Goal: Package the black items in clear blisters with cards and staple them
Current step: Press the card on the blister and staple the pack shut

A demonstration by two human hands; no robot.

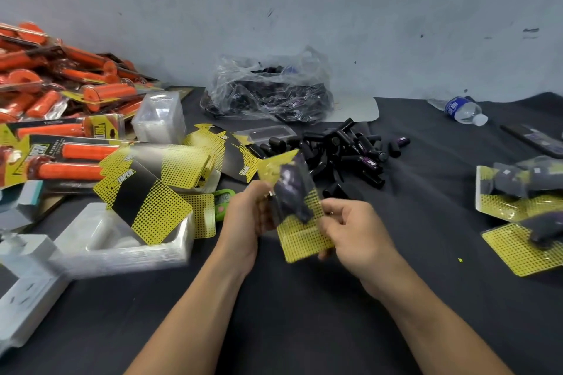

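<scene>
Far left: heap of orange packs [61, 85]. Stack of clear blisters [122, 243] on the table [304, 313], with a yellow-black card [146, 207] lying tilted on it. Centre, held above the table: left hand [246, 222], grip curled round a carded blister [300, 222]. The blister is blurred, seemingly with a black item inside. Right hand [353, 228], grip pinching its right edge. Behind: loose black items [341, 146]. Far right: finished packs [518, 192].

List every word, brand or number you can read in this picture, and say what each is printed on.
"PRO TAPER": yellow-and-black card at front left.
"PRO T": orange pack at far left; the rest of the logo is not legible.
Too small to read: purple labels on the black items.
Too blurred to read: the water bottle label and the held pack.
</scene>
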